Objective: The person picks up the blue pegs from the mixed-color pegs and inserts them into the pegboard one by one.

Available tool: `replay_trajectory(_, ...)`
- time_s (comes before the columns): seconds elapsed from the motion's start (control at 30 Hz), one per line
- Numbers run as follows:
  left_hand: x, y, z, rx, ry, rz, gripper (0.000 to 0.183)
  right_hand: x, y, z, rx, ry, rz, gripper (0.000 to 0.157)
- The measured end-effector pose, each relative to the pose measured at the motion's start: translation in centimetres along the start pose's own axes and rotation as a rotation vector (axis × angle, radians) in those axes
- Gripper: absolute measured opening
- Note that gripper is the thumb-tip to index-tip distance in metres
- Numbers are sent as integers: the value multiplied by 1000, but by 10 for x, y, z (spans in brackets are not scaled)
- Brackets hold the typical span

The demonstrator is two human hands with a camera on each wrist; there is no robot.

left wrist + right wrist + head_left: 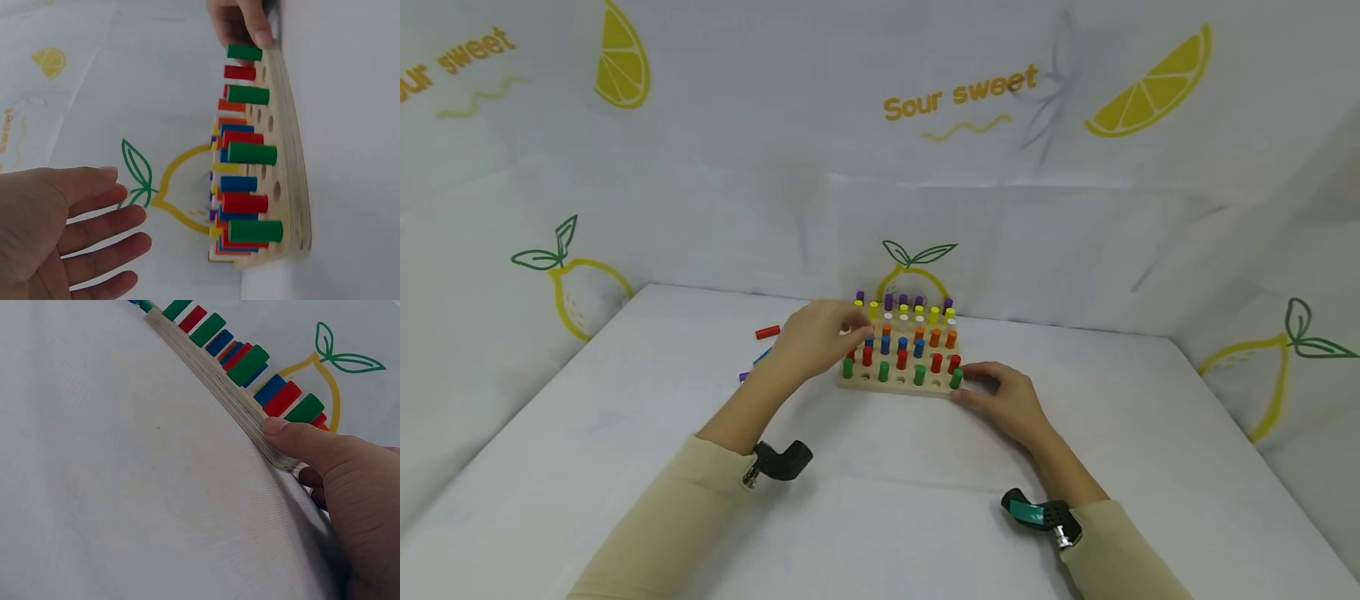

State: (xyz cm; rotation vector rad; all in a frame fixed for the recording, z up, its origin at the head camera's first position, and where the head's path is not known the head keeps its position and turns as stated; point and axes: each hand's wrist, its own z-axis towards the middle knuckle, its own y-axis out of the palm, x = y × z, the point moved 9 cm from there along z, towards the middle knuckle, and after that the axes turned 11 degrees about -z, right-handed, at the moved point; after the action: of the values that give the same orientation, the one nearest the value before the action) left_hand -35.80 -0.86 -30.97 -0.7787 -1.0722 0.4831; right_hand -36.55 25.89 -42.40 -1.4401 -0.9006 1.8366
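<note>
A wooden pegboard (895, 387) stands on the table, with rows of green, red, blue, orange, white, yellow and purple pegs upright in it. Some holes in the front rows hold no peg. Above the board's left side hovers my left hand (822, 337); in the left wrist view its fingers (106, 253) are loosely bent and nothing shows between them. My right hand (1009, 404) grips the board's front right corner. Its thumb (294, 434) presses on the front edge beside a green peg (305, 409), while the other fingers curl around the side, partly hidden.
Left of the board lie a loose red peg (767, 332), a blue peg (762, 355) and a purple peg (743, 377), the last two partly covered by the left arm. A white cloth printed with lemons (985, 200) hangs behind the white table (880, 517).
</note>
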Motion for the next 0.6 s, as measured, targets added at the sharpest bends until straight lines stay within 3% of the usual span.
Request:
replay_trajectory(0.17, -19, -13, -12, -6, -22, 46, 23, -1, 0, -2, -5, 9, -9, 55)
replay_trajectory(0.4, -38, -20, -17, -34, -38, 141, 26, 1, 0, -3, 4, 17, -1, 55)
replay_trajectory(0.6, -66, -34, -24, -24, -68, 164, 24, -2, 0, -2, 2, 11, 8, 54)
